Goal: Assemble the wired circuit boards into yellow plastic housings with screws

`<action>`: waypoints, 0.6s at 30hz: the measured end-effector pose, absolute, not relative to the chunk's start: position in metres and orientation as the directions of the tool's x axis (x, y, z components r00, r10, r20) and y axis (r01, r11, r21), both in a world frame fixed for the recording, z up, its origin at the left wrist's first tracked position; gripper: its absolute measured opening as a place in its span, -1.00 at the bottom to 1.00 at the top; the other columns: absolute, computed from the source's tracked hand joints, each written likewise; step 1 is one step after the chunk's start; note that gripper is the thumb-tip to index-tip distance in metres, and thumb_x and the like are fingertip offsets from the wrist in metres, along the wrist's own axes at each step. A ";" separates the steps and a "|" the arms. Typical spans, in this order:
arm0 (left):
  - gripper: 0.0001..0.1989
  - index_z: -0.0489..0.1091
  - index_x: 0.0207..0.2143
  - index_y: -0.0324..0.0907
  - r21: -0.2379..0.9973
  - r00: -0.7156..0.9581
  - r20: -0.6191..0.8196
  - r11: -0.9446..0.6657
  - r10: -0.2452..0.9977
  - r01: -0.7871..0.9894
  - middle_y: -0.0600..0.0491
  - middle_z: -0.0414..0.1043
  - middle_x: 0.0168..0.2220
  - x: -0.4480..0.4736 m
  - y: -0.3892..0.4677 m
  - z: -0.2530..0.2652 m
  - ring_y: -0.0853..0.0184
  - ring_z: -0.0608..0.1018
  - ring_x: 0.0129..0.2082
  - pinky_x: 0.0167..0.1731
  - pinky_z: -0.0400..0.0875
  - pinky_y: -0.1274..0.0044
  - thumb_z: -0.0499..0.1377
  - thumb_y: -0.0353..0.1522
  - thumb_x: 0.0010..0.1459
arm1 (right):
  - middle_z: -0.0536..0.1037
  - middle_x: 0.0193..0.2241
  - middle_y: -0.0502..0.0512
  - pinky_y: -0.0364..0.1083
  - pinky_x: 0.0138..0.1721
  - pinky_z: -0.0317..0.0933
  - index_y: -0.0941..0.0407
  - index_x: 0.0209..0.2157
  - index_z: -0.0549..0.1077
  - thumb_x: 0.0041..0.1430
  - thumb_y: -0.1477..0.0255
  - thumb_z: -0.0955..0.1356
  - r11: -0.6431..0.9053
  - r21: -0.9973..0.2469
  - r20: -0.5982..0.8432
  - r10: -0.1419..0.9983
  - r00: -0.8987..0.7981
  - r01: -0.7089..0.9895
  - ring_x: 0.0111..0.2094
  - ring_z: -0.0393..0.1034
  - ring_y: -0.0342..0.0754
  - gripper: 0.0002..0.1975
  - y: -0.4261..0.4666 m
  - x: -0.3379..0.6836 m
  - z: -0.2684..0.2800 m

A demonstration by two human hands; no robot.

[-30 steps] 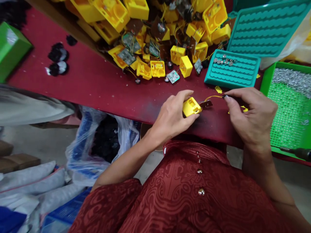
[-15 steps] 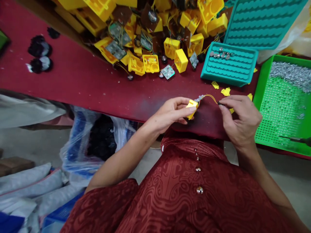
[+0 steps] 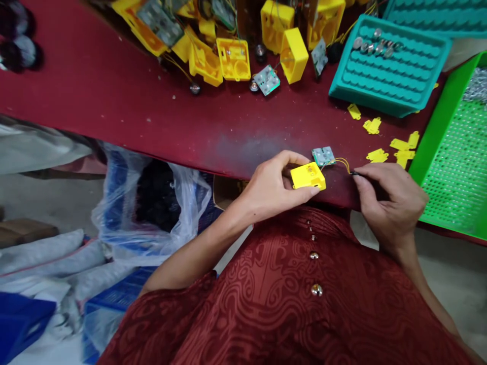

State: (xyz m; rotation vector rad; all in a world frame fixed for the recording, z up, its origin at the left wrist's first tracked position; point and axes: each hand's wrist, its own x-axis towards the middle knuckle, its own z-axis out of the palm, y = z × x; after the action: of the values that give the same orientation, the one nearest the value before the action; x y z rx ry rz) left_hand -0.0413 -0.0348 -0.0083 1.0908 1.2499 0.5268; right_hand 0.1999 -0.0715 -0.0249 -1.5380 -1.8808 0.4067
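Over the red desk (image 3: 133, 116), a yellow box (image 3: 306, 176) is gripped by the left hand (image 3: 271, 186), long axis roughly nine-to-three; from it, a board (image 3: 323, 155) is seen at one o'clock; at three, a black wire end (image 3: 353, 174) is pinched by the right hand (image 3: 395, 197).

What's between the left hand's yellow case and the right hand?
In the head view, a circuit board and thin yellow wires; the wires run to a black part in the right hand.
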 end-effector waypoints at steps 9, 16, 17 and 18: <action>-0.29 0.44 0.07 -0.19 0.868 0.231 -0.487 0.437 0.842 0.237 -0.04 0.61 -0.11 -0.039 -0.036 -0.005 0.34 0.56 -0.26 -0.31 0.42 0.52 0.52 -0.20 -0.14 | 0.68 -0.23 0.10 0.11 -0.11 0.44 -0.02 -0.19 0.62 0.38 0.35 0.39 0.218 -0.627 0.264 0.963 -0.059 0.748 -0.18 0.59 0.07 -0.87 -0.072 0.197 -0.029; -0.43 0.47 0.04 -0.19 0.860 0.233 -0.417 0.297 0.879 0.415 -0.03 0.68 -0.11 -0.034 -0.039 0.002 0.25 0.64 -0.17 -0.12 0.46 0.40 0.48 -0.23 -0.01 | 0.69 -0.23 0.08 0.07 -0.09 0.47 0.01 -0.16 0.63 0.37 0.46 0.40 0.269 -0.602 0.314 0.945 -0.087 0.752 -0.18 0.60 0.03 -0.87 -0.074 0.197 -0.033; -0.44 0.48 0.04 -0.18 0.857 0.233 -0.409 0.284 0.882 0.429 -0.03 0.68 -0.11 -0.034 -0.040 0.002 0.24 0.65 -0.16 -0.11 0.46 0.40 0.47 -0.23 0.00 | 0.69 -0.24 0.07 0.04 -0.10 0.47 0.02 -0.16 0.63 0.37 0.48 0.41 0.286 -0.585 0.334 0.938 -0.095 0.759 -0.19 0.60 0.01 -0.87 -0.074 0.197 -0.034; -0.45 0.48 0.05 -0.18 0.856 0.233 -0.400 0.271 0.886 0.440 -0.02 0.69 -0.11 -0.034 -0.040 0.001 0.24 0.65 -0.15 -0.11 0.47 0.40 0.46 -0.23 0.00 | 0.68 -0.25 0.07 0.02 -0.11 0.47 0.04 -0.17 0.63 0.36 0.50 0.41 0.307 -0.565 0.357 0.928 -0.109 0.766 -0.20 0.60 -0.01 -0.88 -0.074 0.197 -0.035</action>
State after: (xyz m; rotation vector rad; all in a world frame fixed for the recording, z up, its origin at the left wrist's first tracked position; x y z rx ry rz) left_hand -0.0336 -0.0399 0.0015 1.3480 1.3871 0.4885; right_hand 0.1974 -0.0737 -0.0347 -1.5018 -1.9152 0.3131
